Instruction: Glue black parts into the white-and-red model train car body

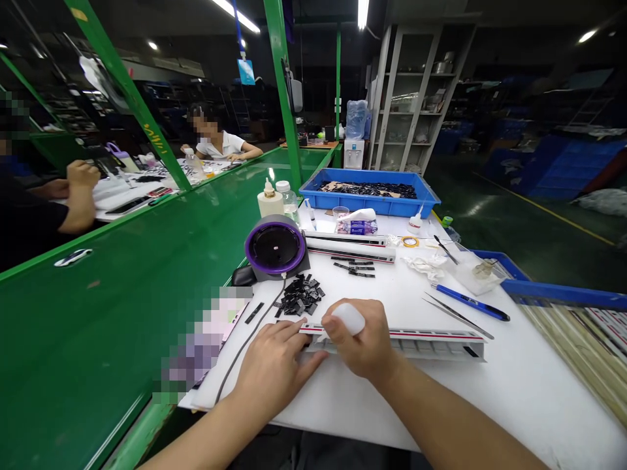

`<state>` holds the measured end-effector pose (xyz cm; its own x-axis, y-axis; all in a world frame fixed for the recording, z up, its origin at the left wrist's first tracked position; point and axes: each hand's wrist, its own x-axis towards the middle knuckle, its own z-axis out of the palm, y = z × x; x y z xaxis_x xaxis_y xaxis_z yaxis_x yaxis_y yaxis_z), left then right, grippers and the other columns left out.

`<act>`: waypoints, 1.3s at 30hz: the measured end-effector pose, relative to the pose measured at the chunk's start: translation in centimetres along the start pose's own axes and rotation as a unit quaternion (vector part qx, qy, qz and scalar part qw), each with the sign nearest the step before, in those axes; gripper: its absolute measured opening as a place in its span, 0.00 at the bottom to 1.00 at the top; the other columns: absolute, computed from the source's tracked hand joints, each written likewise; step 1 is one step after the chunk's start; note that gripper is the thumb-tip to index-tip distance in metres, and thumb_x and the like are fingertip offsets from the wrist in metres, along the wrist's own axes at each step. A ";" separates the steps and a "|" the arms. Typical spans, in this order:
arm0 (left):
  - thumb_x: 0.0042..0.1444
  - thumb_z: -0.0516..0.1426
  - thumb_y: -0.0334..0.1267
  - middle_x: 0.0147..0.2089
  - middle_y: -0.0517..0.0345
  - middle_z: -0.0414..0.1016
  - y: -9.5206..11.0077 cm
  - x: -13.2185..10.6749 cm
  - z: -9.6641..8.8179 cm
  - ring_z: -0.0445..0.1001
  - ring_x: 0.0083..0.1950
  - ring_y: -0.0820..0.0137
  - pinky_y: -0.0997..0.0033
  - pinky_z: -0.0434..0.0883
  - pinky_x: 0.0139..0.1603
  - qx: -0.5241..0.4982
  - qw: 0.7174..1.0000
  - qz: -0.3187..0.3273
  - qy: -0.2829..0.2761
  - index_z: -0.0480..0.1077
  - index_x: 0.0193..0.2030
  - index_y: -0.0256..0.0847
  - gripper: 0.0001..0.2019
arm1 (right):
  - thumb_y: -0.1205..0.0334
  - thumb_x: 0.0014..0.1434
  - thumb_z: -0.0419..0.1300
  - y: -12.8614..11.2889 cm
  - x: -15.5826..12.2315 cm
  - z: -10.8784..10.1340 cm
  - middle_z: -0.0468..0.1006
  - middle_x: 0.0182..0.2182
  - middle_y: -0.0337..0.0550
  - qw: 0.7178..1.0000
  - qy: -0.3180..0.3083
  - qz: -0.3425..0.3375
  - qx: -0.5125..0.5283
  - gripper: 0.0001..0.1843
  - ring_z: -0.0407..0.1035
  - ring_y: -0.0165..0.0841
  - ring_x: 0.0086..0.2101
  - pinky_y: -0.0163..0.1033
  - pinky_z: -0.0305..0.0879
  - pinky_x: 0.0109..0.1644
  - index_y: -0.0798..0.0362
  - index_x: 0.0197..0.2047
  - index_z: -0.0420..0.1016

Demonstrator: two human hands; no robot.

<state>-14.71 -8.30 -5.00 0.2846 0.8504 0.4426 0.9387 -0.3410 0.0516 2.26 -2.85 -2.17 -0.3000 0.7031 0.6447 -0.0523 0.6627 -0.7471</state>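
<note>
A long white model train car shell (435,346) with a red stripe lies on the white tabletop, its row of window openings toward me. My left hand (272,359) grips its left end between fingers and thumb. My right hand (367,346) is closed around a small white squeeze bottle (351,318), bottom end up, above the shell's left part. The bottle's tip is mostly hidden by my hand. Just beyond my left hand lies a heap of small black pieces (300,297), with a single black strip (254,313) to its left.
Behind stand a round purple-rimmed device (275,248), bottles (270,202) and a blue tray (372,203). Two more train shells (350,250) lie farther back. Tweezers (458,315) and a blue pen-like tool (470,302) lie right. Two people sit beyond the green partition (147,261).
</note>
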 end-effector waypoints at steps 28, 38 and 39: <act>0.57 0.57 0.47 0.39 0.51 0.81 0.0 0.1 0.2 0.77 0.43 0.58 0.57 0.75 0.45 -0.037 0.999 -0.001 0.012 0.75 0.44 0.40 0.14 | 0.52 0.69 0.49 0.3 -0.1 1.7 0.71 0.21 0.42 0.994 -0.012 -0.024 -0.104 0.23 0.65 0.31 0.23 0.36 0.62 0.30 0.55 0.26 0.69; 0.58 0.56 0.48 0.39 0.52 0.81 -0.1 0.1 0.3 0.77 0.44 0.58 0.57 0.75 0.45 -0.035 0.999 0.002 0.018 0.75 0.44 0.40 0.15 | 0.52 0.69 0.49 0.3 0.0 1.7 0.70 0.21 0.42 0.994 -0.014 -0.026 -0.108 0.24 0.65 0.31 0.23 0.36 0.62 0.30 0.55 0.25 0.69; 0.58 0.56 0.48 0.39 0.52 0.81 -0.1 0.1 0.3 0.77 0.44 0.58 0.57 0.75 0.45 -0.034 0.999 0.000 0.016 0.75 0.44 0.40 0.15 | 0.51 0.69 0.48 0.3 0.0 1.7 0.70 0.20 0.42 0.994 -0.015 -0.025 -0.109 0.24 0.65 0.31 0.23 0.36 0.62 0.30 0.54 0.25 0.70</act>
<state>-14.69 -8.10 -5.21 0.2766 0.8373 0.4716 0.9233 -0.3676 0.1111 0.67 -3.10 -2.65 -0.3301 0.6629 0.6720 0.1391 0.7383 -0.6599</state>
